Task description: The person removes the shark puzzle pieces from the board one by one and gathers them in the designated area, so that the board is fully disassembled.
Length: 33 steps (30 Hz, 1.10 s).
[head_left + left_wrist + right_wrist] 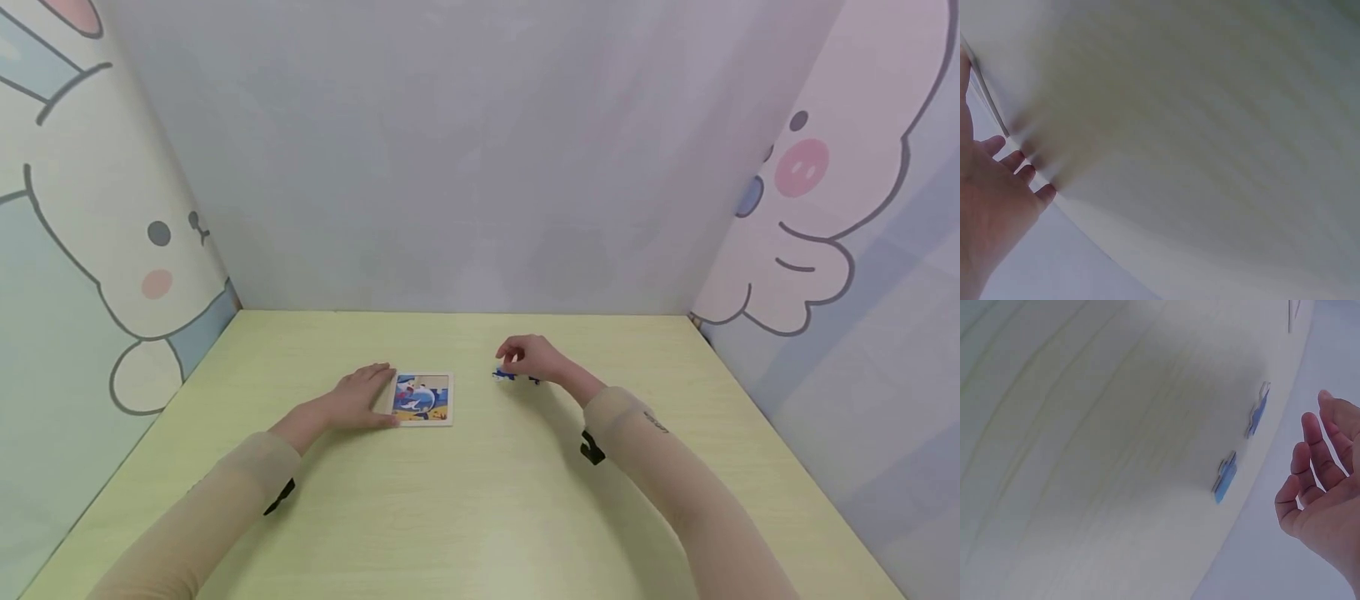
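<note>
A small jigsaw puzzle point(423, 400) with a pale frame and a dolphin picture lies flat on the table; bare backing shows at its upper right. My left hand point(362, 400) rests at the puzzle's left side, thumb and fingers spread along the frame. In the left wrist view, the left fingertips point(1046, 192) touch the tabletop beside the frame's edge. Above two loose blue-and-white puzzle pieces, my right hand point(534, 357) hovers with fingers loosely bent. The right wrist view shows one piece point(1259, 411) and another piece point(1225, 478) on the table, apart from the hand. Nothing is visible between the right fingers.
The pale yellow wooden table point(480, 508) runs back to a plain light curtain point(465, 167). Side walls with a cartoon rabbit point(112, 217) and a cartoon pig point(832, 192) border it. Dark straps point(592, 447) show at both wrists.
</note>
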### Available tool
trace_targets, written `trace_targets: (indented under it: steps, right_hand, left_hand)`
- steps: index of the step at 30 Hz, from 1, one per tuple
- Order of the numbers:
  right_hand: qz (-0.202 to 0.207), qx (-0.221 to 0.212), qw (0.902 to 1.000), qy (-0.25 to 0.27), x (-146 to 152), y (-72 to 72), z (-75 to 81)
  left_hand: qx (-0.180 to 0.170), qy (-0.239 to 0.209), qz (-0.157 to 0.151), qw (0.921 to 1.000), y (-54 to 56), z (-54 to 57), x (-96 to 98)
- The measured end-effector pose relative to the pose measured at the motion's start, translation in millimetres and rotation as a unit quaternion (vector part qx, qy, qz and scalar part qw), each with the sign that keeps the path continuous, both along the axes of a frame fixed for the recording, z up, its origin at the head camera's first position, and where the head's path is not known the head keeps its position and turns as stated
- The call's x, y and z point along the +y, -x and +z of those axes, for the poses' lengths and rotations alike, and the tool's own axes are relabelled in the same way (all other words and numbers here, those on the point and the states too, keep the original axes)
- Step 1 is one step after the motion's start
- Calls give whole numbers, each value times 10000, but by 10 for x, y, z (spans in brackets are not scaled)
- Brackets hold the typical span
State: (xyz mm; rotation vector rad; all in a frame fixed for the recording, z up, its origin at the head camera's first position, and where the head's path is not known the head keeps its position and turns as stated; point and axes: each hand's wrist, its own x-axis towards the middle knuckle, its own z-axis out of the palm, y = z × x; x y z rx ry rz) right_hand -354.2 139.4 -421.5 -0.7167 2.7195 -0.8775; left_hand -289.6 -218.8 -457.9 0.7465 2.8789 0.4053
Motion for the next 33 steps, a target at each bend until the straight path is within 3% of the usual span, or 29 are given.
trace_targets:
  steps: [18,24,33]
  right_hand:
    - [173,264,9992,264,-656,-65,134]
    - [398,445,9978,303,-897,-106,126]
    - [411,290,9981,363,-1161,-105,55]
  left_hand:
    - [-124,49,55,9999,58,55,-5]
    - [-114,2,75,9999,44,36,-15]
    - [-86,-35,142,9999,34,41,4]
